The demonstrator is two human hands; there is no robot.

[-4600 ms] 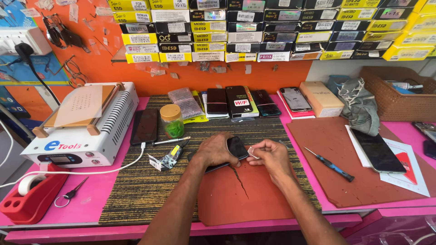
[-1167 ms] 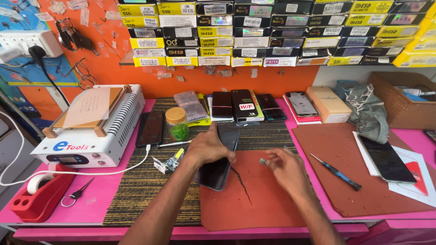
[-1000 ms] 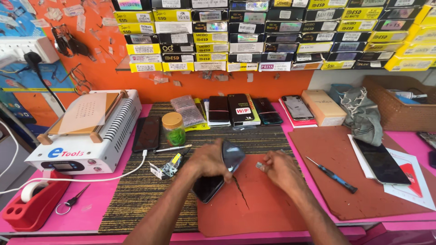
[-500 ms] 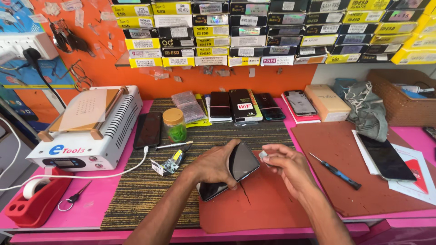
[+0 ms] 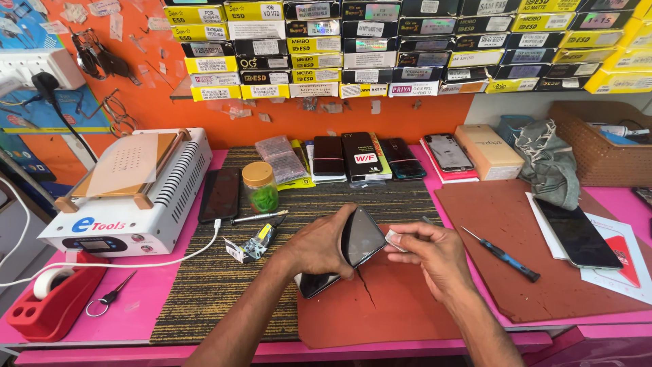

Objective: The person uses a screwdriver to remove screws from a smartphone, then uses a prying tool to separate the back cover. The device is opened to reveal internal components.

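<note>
Phone [image 5: 360, 238], black and glossy, is held tilted above the cracked brown mat [image 5: 387, 306], near the front middle of the pink workbench [image 5: 142, 306]. The left hand [image 5: 316, 245] has its fingers wrapped around the phone's left edge. The right hand [image 5: 431, 255] pinches a small white piece [image 5: 394, 239] between thumb and fingers, just beside the phone. A blue-handled screwdriver [image 5: 502, 255] lies to the right, and a small jar [image 5: 260, 187] stands further left
</note>
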